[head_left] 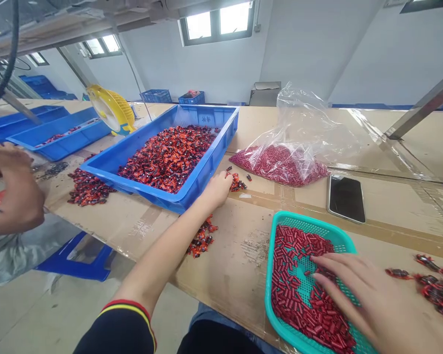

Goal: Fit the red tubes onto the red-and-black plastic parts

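Observation:
My left hand [220,190] reaches forward beside the right wall of the blue tray [206,169]. Its fingers are curled at a small pile of orange-and-black parts [237,184]; whatever they grip is hidden. Under my left forearm lies another little heap of orange-and-black parts [202,240]. Over the green basket [271,275], my right hand [358,285] has its thumb and fingers apart, with the tips close to the short red tubes [291,255] inside. A bare patch of the basket's mesh floor shows near those fingertips.
Behind the basket are a clear plastic bag [280,162] of red tubes and a phone [346,198]. Dark red parts [437,290] lie at right. Orange-and-black parts fill the tray. A co-worker's arm [16,187] and a yellow fan [112,109] are at left.

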Action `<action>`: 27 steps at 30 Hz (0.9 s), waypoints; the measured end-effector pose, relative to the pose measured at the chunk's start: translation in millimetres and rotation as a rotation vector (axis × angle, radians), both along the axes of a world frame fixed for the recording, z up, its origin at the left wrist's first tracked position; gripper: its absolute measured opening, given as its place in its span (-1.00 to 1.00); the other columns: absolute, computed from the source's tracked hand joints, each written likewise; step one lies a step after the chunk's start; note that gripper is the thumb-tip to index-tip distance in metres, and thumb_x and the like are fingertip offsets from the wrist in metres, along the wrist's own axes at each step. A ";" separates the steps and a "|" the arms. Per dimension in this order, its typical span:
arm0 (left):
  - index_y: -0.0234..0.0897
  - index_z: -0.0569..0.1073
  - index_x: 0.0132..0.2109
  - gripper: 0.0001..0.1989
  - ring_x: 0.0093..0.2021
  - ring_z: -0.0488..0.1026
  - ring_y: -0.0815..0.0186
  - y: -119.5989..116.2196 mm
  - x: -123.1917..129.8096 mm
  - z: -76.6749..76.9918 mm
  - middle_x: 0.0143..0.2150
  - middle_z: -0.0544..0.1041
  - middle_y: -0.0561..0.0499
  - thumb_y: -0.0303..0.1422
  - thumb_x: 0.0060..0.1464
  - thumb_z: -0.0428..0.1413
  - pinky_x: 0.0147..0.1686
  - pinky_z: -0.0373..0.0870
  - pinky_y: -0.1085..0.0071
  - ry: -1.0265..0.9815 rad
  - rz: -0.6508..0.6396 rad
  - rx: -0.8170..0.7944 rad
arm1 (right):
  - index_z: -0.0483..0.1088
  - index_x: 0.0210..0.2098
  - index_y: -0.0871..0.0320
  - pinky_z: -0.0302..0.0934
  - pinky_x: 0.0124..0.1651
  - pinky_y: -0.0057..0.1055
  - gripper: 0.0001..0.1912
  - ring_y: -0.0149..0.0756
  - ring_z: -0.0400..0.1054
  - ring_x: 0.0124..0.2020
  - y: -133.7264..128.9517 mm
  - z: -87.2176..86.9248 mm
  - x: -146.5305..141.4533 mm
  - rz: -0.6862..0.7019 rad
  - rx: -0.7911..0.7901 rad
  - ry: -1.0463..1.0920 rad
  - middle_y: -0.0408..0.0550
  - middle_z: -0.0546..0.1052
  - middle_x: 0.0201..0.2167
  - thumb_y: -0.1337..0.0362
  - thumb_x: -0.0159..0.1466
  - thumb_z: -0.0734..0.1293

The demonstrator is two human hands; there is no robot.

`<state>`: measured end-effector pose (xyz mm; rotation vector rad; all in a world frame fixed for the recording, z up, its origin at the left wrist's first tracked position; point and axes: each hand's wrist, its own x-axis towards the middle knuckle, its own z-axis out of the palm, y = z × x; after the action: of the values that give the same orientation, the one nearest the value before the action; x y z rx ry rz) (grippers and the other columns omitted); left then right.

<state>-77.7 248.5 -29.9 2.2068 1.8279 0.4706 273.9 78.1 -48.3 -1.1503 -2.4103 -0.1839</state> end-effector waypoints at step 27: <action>-0.21 0.34 -0.18 -0.80 0.04 0.64 0.30 -217.3 58.5 37.6 -0.06 0.67 0.05 -0.58 0.35 0.16 0.18 0.60 0.34 -1.251 -0.324 0.230 | 0.45 -0.13 0.21 0.26 -0.22 -0.24 -0.75 -0.13 0.37 -0.27 -5.0 -34.6 -25.3 -0.080 -0.077 -0.118 0.08 0.49 -0.30 0.44 0.46 0.14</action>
<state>-19.2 31.3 7.7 1.5449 0.7467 1.5562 248.6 73.1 -82.9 -1.3050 -2.4946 -0.1909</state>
